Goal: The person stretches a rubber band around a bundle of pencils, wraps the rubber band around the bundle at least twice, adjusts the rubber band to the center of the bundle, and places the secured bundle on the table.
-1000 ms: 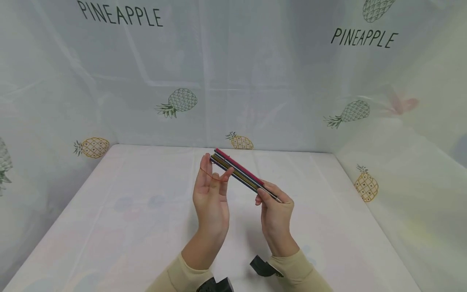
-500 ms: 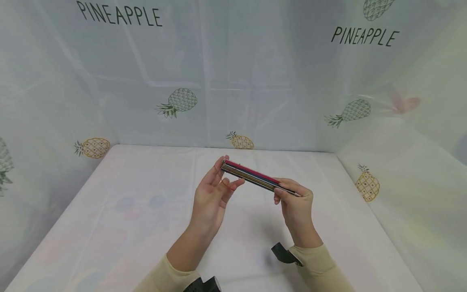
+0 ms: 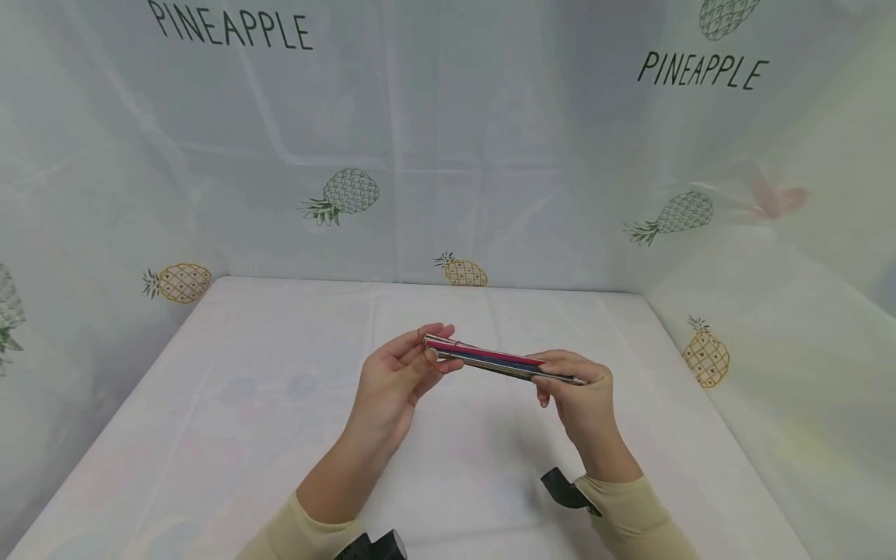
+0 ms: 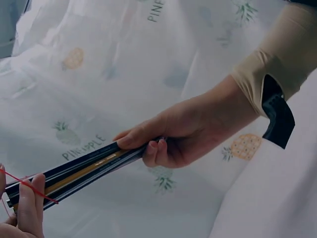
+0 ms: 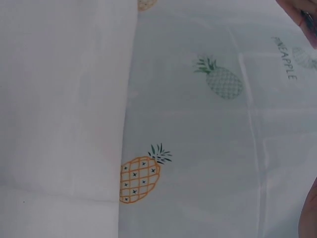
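Observation:
A bundle of pencils (image 3: 500, 363), with red, dark blue and dark sides showing, is held nearly level above the table. My right hand (image 3: 577, 393) grips its right end between thumb and fingers. At the other end, my left hand (image 3: 388, 385) has thumb and fingers around the pencil tips. A thin red rubber band (image 4: 30, 185) is hooked over the left fingers (image 4: 30, 208) and crosses the bundle in the left wrist view. How far it wraps around the pencils is hard to see. Only bits of skin appear at the right wrist view's right edge.
A white-covered table (image 3: 280, 435) lies below both hands. Pale sheeting (image 3: 490, 117) printed with pineapples stands behind and at the sides. Dark wrist devices (image 3: 570, 490) sit on the sleeves.
The bundle has swung from a steep slant to nearly level and shifted down and right. My right hand moved right with it; the left fingers closed in around its left end.

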A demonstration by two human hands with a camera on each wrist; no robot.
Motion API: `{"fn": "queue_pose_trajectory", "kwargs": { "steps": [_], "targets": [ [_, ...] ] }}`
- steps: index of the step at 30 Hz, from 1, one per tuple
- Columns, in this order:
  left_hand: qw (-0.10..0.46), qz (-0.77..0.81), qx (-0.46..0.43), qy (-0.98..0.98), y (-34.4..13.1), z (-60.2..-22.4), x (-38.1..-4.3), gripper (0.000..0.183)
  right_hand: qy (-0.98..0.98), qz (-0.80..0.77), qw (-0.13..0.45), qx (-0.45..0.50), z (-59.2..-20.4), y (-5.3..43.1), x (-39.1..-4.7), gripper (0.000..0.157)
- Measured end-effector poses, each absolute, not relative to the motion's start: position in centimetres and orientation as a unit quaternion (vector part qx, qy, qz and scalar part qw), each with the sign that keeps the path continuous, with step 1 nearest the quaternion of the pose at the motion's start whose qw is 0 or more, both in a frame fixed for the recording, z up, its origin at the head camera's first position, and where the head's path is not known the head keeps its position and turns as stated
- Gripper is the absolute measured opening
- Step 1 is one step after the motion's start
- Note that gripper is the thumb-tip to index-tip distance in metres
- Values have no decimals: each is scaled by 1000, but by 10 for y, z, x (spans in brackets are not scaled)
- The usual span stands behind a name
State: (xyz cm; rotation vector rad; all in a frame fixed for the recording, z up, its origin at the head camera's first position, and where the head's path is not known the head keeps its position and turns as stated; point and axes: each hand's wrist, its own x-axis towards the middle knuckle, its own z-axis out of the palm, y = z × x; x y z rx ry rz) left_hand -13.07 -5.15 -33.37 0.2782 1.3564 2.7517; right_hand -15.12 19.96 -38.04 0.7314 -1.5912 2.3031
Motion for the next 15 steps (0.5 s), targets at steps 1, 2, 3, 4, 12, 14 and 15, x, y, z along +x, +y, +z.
{"fn": "queue_pose_trajectory", "kwargs": {
  "steps": [1,2,3,4,12,14,15],
  "targets": [
    [28,888,88,451,-52,-333,-130,37,-547,788,121,256,-381,200,-151,33],
    [26,883,87,461,-53,-333,-130,36,-546,787,119,260,-381,201,-151,32],
    [22,878,86,470,-53,-333,-130,35,-545,786,118,267,-381,201,-151,32],
    [18,874,85,478,-53,-333,-130,33,-544,785,117,272,-381,201,-151,32],
    [-24,859,69,507,-52,-335,-128,29,-547,777,115,290,-383,197,-152,38],
    [-22,852,70,518,-53,-336,-129,28,-554,772,114,289,-382,197,-153,39],
    [-20,847,72,527,-54,-336,-129,26,-557,770,114,290,-382,197,-153,39]
  ]
}}
